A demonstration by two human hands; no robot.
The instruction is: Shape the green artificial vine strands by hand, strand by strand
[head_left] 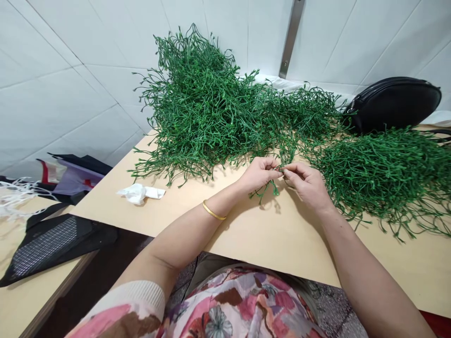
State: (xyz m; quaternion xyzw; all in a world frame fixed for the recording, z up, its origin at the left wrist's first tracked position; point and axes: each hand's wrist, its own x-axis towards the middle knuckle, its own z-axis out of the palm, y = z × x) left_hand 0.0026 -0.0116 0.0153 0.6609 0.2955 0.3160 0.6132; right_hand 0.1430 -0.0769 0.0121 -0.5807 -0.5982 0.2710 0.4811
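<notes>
Both hands meet over the light wooden table, fingertips almost touching. My left hand (pixel 261 174) pinches a thin green plastic sprig (pixel 262 191), whose branched tips hang below the fingers. Closed in a pinch as well, my right hand (pixel 306 182) grips the sprig's stem end from the other side. Fingers partly hide the point where the stems meet. Behind the hands rises a large pile of green sprigs (pixel 207 103), and a second heap of green sprigs (pixel 384 173) lies to the right of my right hand.
A crumpled white tissue (pixel 136 193) lies on the table (pixel 268 249) at the left. At the back right stands a black bag (pixel 396 104) by the tiled wall. Black mesh material (pixel 49 244) and white strings (pixel 17 197) lie on another surface at far left.
</notes>
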